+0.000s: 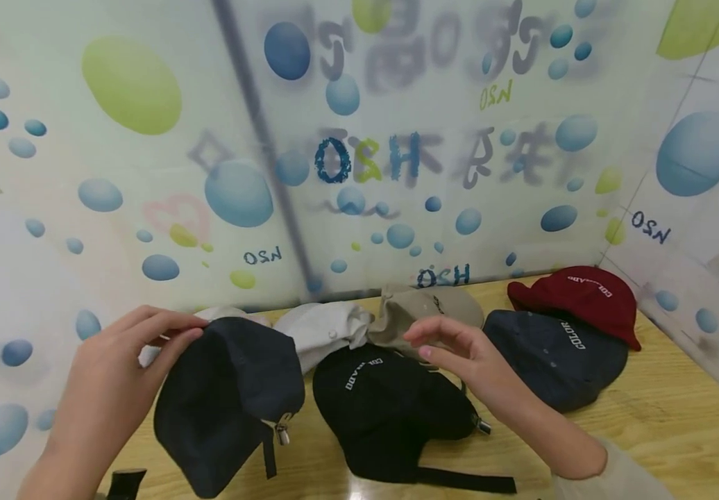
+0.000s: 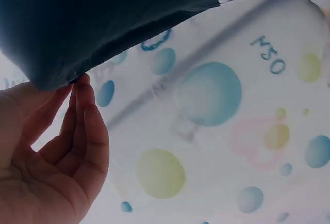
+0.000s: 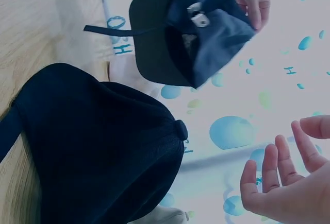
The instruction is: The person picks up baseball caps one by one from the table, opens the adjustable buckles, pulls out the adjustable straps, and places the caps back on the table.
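Observation:
My left hand [image 1: 112,368] pinches the edge of a dark navy baseball cap [image 1: 222,389] between thumb and fingers. The cap is held up at the left, its strap and metal buckle hanging down. In the left wrist view, the fingertips [image 2: 82,87] meet at the fabric's edge. My right hand [image 1: 491,368] holds nothing, its fingers apart and slightly bent, above the right side of a black cap [image 1: 384,410]. That black cap, with white lettering, lies on the wooden table [image 1: 316,472]. In the right wrist view, the black cap's crown [image 3: 103,147] is close and large.
Behind are white caps [image 1: 322,330] and a beige cap [image 1: 409,312]. At the right, a dark red cap [image 1: 584,298] overlaps another navy cap [image 1: 547,361]. A wall covering [image 1: 384,104] with blue and green dots rises at the table's back edge. A black strap end [image 1: 125,484] shows lower left.

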Tool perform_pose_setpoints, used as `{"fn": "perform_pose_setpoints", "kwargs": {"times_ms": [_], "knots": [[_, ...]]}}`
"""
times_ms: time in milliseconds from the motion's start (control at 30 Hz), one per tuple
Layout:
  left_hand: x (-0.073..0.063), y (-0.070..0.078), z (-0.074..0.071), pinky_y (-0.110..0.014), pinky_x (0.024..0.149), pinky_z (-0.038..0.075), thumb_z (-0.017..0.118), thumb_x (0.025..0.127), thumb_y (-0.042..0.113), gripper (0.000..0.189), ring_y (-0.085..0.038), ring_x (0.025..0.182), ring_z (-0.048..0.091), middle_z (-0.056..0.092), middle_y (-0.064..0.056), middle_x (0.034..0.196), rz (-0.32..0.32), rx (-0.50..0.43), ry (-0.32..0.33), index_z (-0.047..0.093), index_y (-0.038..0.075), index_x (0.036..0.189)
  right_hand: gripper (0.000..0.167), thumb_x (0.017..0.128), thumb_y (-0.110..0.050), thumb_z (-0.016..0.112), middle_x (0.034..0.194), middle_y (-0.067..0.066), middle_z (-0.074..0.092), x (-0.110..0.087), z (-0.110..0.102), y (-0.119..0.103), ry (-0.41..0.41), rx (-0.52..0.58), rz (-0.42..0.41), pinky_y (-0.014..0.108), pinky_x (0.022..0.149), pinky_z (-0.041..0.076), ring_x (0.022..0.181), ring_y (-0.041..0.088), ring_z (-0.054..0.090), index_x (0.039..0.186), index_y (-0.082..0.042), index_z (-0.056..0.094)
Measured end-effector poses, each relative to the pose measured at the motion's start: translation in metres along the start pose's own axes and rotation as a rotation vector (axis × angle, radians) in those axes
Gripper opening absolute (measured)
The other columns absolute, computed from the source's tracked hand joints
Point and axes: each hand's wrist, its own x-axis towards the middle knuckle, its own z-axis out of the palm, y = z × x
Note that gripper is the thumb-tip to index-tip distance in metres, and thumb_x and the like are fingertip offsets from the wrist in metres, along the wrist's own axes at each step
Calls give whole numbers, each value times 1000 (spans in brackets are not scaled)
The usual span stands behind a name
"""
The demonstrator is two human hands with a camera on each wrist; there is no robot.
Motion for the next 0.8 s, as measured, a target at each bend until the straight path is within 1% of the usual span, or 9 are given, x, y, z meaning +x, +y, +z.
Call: {"fn": "perform_pose_setpoints", "kwargs": {"times_ms": [133,267,367,433,500,600,700,733,800], "knots": [[-12,-16,6,-14,53,39,84,75,8,22,-9,63,57,67,4,82,-42,69,-71,78,17,93,26,101,-15,56,119,0,63,0,-1,1,-5,5,1,22,96,52,112,12,61,122,1,60],[-24,-27,18,-24,51,45,85,74,10,19,-12,62,58,66,3,79,-86,119,-148,78,15,91,26,101,-14,56,119,-1,64,0,-1,3,-11,6,0,22,96,52,112,11,61,122,2,60],[-32,-33,28,-29,54,51,85,74,11,15,-15,63,61,66,3,78,-98,131,-189,77,13,87,26,101,-13,56,118,-1,65,1,-2,3,-13,4,-4,23,96,52,111,10,61,122,2,60],[-37,-37,35,-31,56,52,85,74,12,15,-15,63,61,65,3,77,-92,128,-204,76,14,86,26,101,-13,56,118,0,65,1,-2,4,-12,5,-4,23,96,52,111,10,61,122,2,60],[-41,-38,41,-35,59,54,84,76,12,13,-16,65,62,65,4,78,-106,120,-231,76,15,86,26,101,-13,56,118,0,65,1,-2,4,-14,8,-4,24,96,52,111,9,61,122,3,60],[-44,-38,48,-40,64,56,82,79,14,11,-18,70,64,66,2,81,-160,112,-316,76,16,88,27,101,-13,56,117,-1,65,1,-1,5,-15,14,-4,23,96,52,111,9,62,122,3,60],[-46,-40,54,-46,70,57,81,81,15,9,-20,75,65,67,-1,86,-223,122,-431,75,16,88,27,101,-13,56,116,-3,66,1,-1,5,-16,18,-3,23,96,52,111,9,62,122,4,60],[-46,-42,57,-47,71,56,81,81,15,9,-20,75,65,67,-1,86,-232,124,-461,75,17,87,27,101,-14,56,116,-4,66,1,-2,5,-16,17,-3,24,96,52,111,9,62,122,4,60],[-48,-47,62,-45,69,56,82,81,16,10,-18,74,64,67,0,85,-236,129,-498,73,18,85,27,101,-14,56,115,-5,66,1,-2,5,-16,9,1,25,96,53,111,9,62,121,3,60]]}}
